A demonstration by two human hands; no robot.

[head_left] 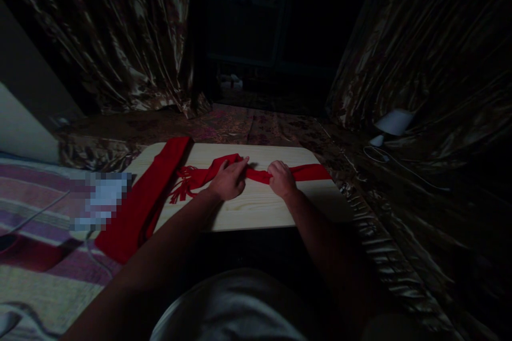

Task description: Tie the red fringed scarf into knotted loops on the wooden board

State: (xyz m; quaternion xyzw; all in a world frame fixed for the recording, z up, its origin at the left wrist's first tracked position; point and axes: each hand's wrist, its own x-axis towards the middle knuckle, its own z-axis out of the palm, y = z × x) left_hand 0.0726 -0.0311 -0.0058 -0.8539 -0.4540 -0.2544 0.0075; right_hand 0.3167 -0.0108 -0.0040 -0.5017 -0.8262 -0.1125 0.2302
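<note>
A red fringed scarf [152, 197] lies across a pale wooden board [256, 208]. Its wide part runs down over the board's left edge, and a narrow twisted part stretches to the right. My left hand [229, 178] pinches the twisted part near the middle of the board, fingers pointing right. My right hand [282, 177] is closed on the same strip a little to the right. The fringe [182, 184] lies just left of my left hand.
Shiny patterned curtains [120, 37] hang at the left and right, with a dark opening between them. A white lamp-like object [394, 122] and a cable [400, 165] lie at the right. A striped cloth [36, 197] and a blurred patch sit at the left.
</note>
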